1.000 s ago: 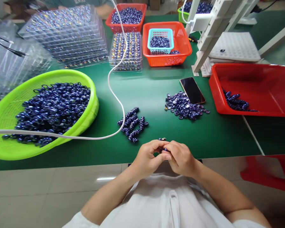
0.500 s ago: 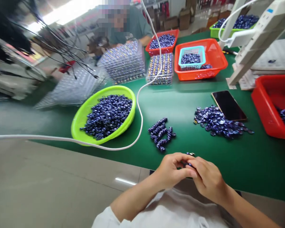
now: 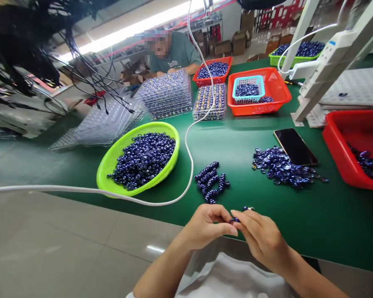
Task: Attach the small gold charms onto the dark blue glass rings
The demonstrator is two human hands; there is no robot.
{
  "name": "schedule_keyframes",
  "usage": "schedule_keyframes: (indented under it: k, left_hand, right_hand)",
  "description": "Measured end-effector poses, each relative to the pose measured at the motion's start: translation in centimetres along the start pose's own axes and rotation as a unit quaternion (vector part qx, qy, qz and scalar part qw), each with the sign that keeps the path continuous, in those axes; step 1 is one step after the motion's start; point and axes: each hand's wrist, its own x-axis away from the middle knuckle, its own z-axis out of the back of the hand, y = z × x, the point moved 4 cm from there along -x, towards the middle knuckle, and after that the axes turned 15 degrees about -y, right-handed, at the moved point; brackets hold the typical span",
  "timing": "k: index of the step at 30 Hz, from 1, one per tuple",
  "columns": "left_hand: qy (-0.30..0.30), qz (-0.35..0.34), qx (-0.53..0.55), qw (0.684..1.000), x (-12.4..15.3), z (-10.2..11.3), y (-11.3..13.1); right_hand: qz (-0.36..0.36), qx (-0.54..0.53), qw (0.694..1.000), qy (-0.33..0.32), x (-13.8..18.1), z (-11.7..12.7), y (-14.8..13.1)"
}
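Close to the front edge of the table, my left hand (image 3: pixel 207 227) and my right hand (image 3: pixel 262 234) meet at the fingertips. Between them shows a small shiny dark blue ring-like piece (image 3: pixel 234 220), pinched from both sides and partly covered by fingers. Another small blue piece with a bright spot (image 3: pixel 248 208) shows just past my right fingers; I cannot tell whether it is held or lies on the table. Just beyond my left hand are short rows of stacked blue rings (image 3: pixel 211 180). Farther right lies a loose pile of flat, round blue pieces (image 3: pixel 282 167).
A lime green basket (image 3: pixel 101 176) of blue rings stands left, crossed by a white cable (image 3: pixel 170 203). A phone (image 3: pixel 295 147) touches the loose pile. Red bins (image 3: pixel 345 161), filled clear trays (image 3: pixel 166 97) and a white post (image 3: pixel 313 78) stand around. A person sits opposite.
Both hands have shifted slightly left, and their fingers have drawn a little apart, so the ring-like piece between them shows more. The whole view has tipped up slightly.
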Motion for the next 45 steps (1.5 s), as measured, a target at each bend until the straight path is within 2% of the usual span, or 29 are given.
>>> schedule_keyframes:
  k: [2,4,6,7,8,10,11,13,15,17,18,19,21,23,25,26,28,31,34,36,38,41,45]
  left_hand:
    - [0.010,-0.035,-0.109,0.993,1.0,0.9,1.2]
    - [0.060,-0.075,-0.176,0.980,2.3,2.4,2.8]
    - [0.183,-0.109,-0.212,0.954,4.2,4.9,4.7]
    - [0.254,-0.110,-0.240,0.930,5.2,6.4,5.6]
    - [0.338,-0.122,-0.268,0.894,6.4,8.0,6.5]
    - [0.485,-0.111,-0.343,0.797,8.6,11.4,8.2]
    - [0.551,-0.101,-0.376,0.738,9.6,13.1,8.8]
    - [0.593,-0.058,-0.444,0.669,10.4,16.2,9.5]
    - [0.603,-0.062,-0.501,0.618,10.4,18.2,9.8]
    - [0.597,-0.096,-0.548,0.577,9.7,18.3,9.6]
    - [0.588,-0.121,-0.561,0.570,9.1,17.5,9.4]
    - [0.573,-0.146,-0.567,0.574,8.3,16.2,9.0]
    - [0.506,-0.194,-0.574,0.613,6.2,12.5,8.0]
    - [0.370,-0.248,-0.568,0.692,3.7,8.0,6.4]
    - [0.193,-0.250,-0.549,0.774,0.9,3.8,4.1]
    - [0.130,-0.247,-0.538,0.795,-0.1,2.1,3.0]
    - [0.070,-0.227,-0.520,0.820,-1.8,0.1,0.9]
    - [0.044,-0.192,-0.476,0.857,-3.4,-1.1,-0.9]
    - [0.047,-0.161,-0.388,0.906,-4.3,-1.4,-1.0]
    - [0.042,-0.128,-0.291,0.947,-4.8,-1.5,-0.8]
    - [0.012,-0.086,-0.164,0.983,-5.2,-1.9,-0.8]
    - [-0.046,-0.045,0.001,0.998,-5.7,-2.5,-0.8]
    - [-0.085,-0.019,0.108,0.990,-5.9,-2.6,-1.3]
  right_hand:
    - [-0.001,-0.046,0.998,-0.036,-0.4,0.2,0.1]
    - [-0.023,-0.073,0.996,-0.042,-0.2,0.8,0.8]
    - [-0.073,-0.080,0.994,-0.017,0.5,1.8,1.9]
    - [-0.103,-0.076,0.992,0.001,1.1,2.4,2.6]
    - [-0.132,-0.069,0.989,0.017,1.7,2.9,3.2]
    - [-0.180,-0.053,0.982,0.035,2.7,3.5,4.2]
    - [-0.196,-0.048,0.979,0.038,3.2,3.7,4.5]
    - [-0.212,-0.043,0.976,0.040,3.7,3.8,4.9]
    - [-0.214,-0.037,0.975,0.043,3.8,3.7,5.0]
    - [-0.211,-0.029,0.976,0.043,3.8,3.5,5.0]
    - [-0.207,-0.025,0.977,0.039,3.8,3.3,4.9]
    - [-0.203,-0.021,0.979,0.028,3.7,3.1,4.7]
    - [-0.195,-0.010,0.981,-0.018,3.4,2.6,4.5]
    - [-0.197,0.005,0.977,-0.083,2.9,1.8,4.3]
    - [-0.206,0.019,0.969,-0.136,2.5,1.1,4.3]
    - [-0.210,0.023,0.965,-0.152,2.3,0.9,4.4]
    - [-0.214,0.024,0.963,-0.164,2.1,0.6,4.7]
    - [-0.207,0.007,0.967,-0.146,2.2,0.6,5.1]
    - [-0.194,-0.055,0.975,-0.089,2.7,1.1,5.0]
    - [-0.191,-0.114,0.974,-0.035,3.0,1.5,4.8]
    - [-0.192,-0.170,0.967,0.006,3.3,1.9,4.5]
    - [-0.173,-0.218,0.960,0.037,3.4,2.2,4.1]
    - [-0.128,-0.208,0.968,0.055,3.2,2.8,3.8]
